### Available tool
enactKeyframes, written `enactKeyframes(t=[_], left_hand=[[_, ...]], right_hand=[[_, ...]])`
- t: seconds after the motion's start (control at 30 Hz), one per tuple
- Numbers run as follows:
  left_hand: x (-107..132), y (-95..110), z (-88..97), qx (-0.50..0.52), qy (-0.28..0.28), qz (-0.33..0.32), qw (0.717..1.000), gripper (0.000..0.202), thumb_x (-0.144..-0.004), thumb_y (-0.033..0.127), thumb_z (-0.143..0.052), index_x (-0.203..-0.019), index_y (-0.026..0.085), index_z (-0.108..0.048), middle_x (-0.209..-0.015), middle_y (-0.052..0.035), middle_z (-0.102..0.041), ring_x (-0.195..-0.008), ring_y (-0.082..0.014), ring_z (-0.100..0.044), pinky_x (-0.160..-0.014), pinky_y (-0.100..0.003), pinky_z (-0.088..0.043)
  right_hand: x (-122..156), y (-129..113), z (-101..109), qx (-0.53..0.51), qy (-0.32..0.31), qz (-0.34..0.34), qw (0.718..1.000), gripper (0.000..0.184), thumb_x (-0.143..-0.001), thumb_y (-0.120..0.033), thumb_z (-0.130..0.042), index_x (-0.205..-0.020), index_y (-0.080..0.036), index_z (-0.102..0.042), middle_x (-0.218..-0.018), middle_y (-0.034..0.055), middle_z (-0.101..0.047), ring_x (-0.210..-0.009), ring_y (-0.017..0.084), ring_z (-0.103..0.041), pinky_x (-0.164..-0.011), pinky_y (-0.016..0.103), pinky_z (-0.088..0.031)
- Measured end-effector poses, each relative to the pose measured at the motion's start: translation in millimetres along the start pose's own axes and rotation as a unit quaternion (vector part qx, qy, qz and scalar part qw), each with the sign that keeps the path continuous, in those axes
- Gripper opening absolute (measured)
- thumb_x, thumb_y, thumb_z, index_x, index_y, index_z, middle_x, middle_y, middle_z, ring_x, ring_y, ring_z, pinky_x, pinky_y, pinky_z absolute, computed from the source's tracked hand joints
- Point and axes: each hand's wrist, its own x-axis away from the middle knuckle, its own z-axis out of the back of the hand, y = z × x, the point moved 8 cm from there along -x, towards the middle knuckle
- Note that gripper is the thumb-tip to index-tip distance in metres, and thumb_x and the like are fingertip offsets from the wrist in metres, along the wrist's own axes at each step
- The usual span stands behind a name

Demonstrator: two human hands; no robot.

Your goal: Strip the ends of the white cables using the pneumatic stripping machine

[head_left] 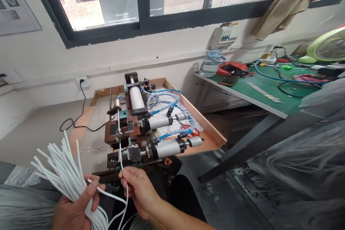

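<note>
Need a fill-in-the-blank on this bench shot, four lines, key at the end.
1. The left hand grips a bundle of strands coloured ____.
2. The single strand leading up toward the machine is pinched by the person's ____ hand.
3. The water bottle stands on a table whose top is coloured ____.
4. The black cable is plugged into a socket on the ____.

Missing words: white; right; green; wall.

The cords [67, 174] are white, the tabletop [239, 92] green.
</note>
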Motion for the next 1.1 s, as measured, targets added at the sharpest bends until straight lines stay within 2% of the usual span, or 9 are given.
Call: enactKeyframes(t=[0.13, 0.27, 0.4, 0.5, 0.67, 0.8, 0.87, 1.0, 1.1], left_hand=[[6, -3, -13.3, 0.044, -0.036, -0.004, 0.998, 0.023, -0.049, 0.017, -0.070, -0.069, 0.020, -0.058, -0.055, 0.0041, -0.055, -0.049, -0.0105, -0.048, -0.042, -0.022, -0.034], [15, -3, -20.8, 0.058, -0.048, -0.004, 0.997, 0.025, -0.051, 0.016, -0.069, -0.072, 0.018, -0.057, -0.055, 0.0042, -0.053, -0.048, -0.0101, -0.047, -0.037, -0.021, -0.028], [24, -5, -27.3, 0.053, -0.076, 0.022, 0.995, 0.018, -0.054, 0.018, -0.068, -0.068, 0.015, -0.057, -0.059, -0.0001, -0.056, -0.053, -0.0131, -0.050, -0.035, -0.021, -0.026], [28, -9, -31.3, 0.042, -0.101, 0.039, 0.993, 0.018, -0.055, 0.019, -0.067, -0.069, 0.015, -0.057, -0.058, -0.0010, -0.057, -0.051, -0.0126, -0.049, -0.035, -0.021, -0.027], [34, -14, -35.3, 0.002, -0.129, 0.059, 0.990, 0.021, -0.050, 0.017, -0.069, -0.066, 0.016, -0.055, -0.047, 0.0029, -0.053, -0.040, -0.0089, -0.044, -0.034, -0.020, -0.026], [42, -15, -39.4, -0.029, -0.152, 0.067, 0.986, 0.022, -0.047, 0.016, -0.070, -0.062, 0.016, -0.054, -0.045, 0.0036, -0.052, -0.040, -0.0095, -0.045, -0.035, -0.020, -0.026], [47, -15, -41.8, -0.036, -0.167, 0.068, 0.983, 0.023, -0.047, 0.017, -0.070, -0.062, 0.016, -0.054, -0.044, 0.0035, -0.051, -0.039, -0.0093, -0.044, -0.035, -0.021, -0.025], [59, -19, -46.2, -0.038, -0.208, 0.074, 0.975, 0.018, -0.052, 0.021, -0.068, -0.062, 0.015, -0.054, -0.041, 0.0026, -0.049, -0.036, -0.0077, -0.038, -0.036, -0.022, -0.024], [64, -23, -44.6, -0.025, -0.219, 0.078, 0.972, 0.016, -0.055, 0.022, -0.065, -0.060, 0.016, -0.052, -0.041, 0.0035, -0.047, -0.036, -0.0074, -0.037, -0.036, -0.022, -0.023]], right_hand=[[15, -7, -5, 0.102, -0.045, 0.035, 0.993, 0.025, -0.067, -0.036, -0.058, -0.066, -0.011, -0.058, -0.049, -0.0046, -0.038, -0.046, 0.005, -0.029, -0.045, 0.019, -0.022], [29, -5, -11, 0.210, -0.091, 0.036, 0.973, 0.024, -0.064, -0.034, -0.061, -0.062, -0.010, -0.061, -0.049, -0.0045, -0.036, -0.048, 0.005, -0.027, -0.046, 0.020, -0.021], [34, -2, -11, 0.240, -0.096, 0.058, 0.964, 0.025, -0.066, -0.033, -0.059, -0.057, -0.010, -0.059, -0.048, -0.0049, -0.034, -0.048, 0.006, -0.026, -0.045, 0.020, -0.021], [35, -9, -7, 0.255, -0.064, 0.075, 0.962, 0.026, -0.068, -0.034, -0.057, -0.057, -0.011, -0.057, -0.048, -0.0046, -0.036, -0.047, 0.006, -0.029, -0.044, 0.020, -0.023], [34, -33, -10, 0.244, -0.032, 0.088, 0.965, 0.021, -0.070, -0.033, -0.055, -0.071, -0.012, -0.057, -0.051, -0.0038, -0.044, -0.041, 0.005, -0.035, -0.041, 0.019, -0.027], [37, -43, -16, 0.244, -0.039, 0.094, 0.964, 0.018, -0.066, -0.029, -0.059, -0.063, -0.012, -0.058, -0.049, -0.0036, -0.045, -0.045, 0.005, -0.035, -0.044, 0.019, -0.027], [39, -41, -18, 0.211, -0.044, 0.091, 0.972, 0.017, -0.064, -0.028, -0.060, -0.060, -0.012, -0.057, -0.050, -0.0036, -0.045, -0.046, 0.005, -0.034, -0.045, 0.019, -0.026], [41, -16, -12, 0.065, -0.028, 0.006, 0.997, 0.018, -0.060, -0.027, -0.061, -0.055, -0.012, -0.054, -0.045, -0.0045, -0.042, -0.040, 0.004, -0.028, -0.040, 0.019, -0.018], [41, -23, -1, 0.064, 0.004, 0.055, 0.996, 0.018, -0.061, -0.024, -0.062, -0.052, -0.012, -0.053, -0.044, -0.0046, -0.041, -0.041, 0.004, -0.028, -0.040, 0.020, -0.017]])
